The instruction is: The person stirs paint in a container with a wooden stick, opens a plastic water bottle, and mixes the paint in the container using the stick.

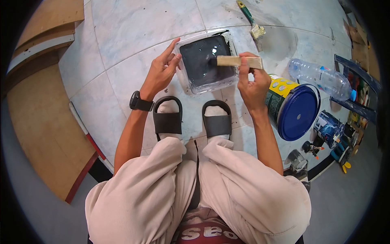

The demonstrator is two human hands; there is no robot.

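A square clear plastic tub (pixel 195 88) stands on the tiles in front of my feet, holding glossy black paint (pixel 199 61). My left hand (pixel 161 71) is at its left wall, fingers stretched out and apart; whether it presses on the rim I cannot tell. In my right hand (pixel 255 85) is a flat wooden stick (pixel 228 61), pinched between thumb and fingers. The stick's dark left end reaches over the middle of the paint and seems to dip into it. Black smears mark the tub's upper right corner.
Beyond the tub lies a green-handled paintbrush (pixel 248 18). To the right are a paint bucket with a blue lid (pixel 300 114), lying on its side, a clear plastic bottle (pixel 321 77) and a blue can (pixel 327 126). Wooden boards (pixel 44 134) stand at left.
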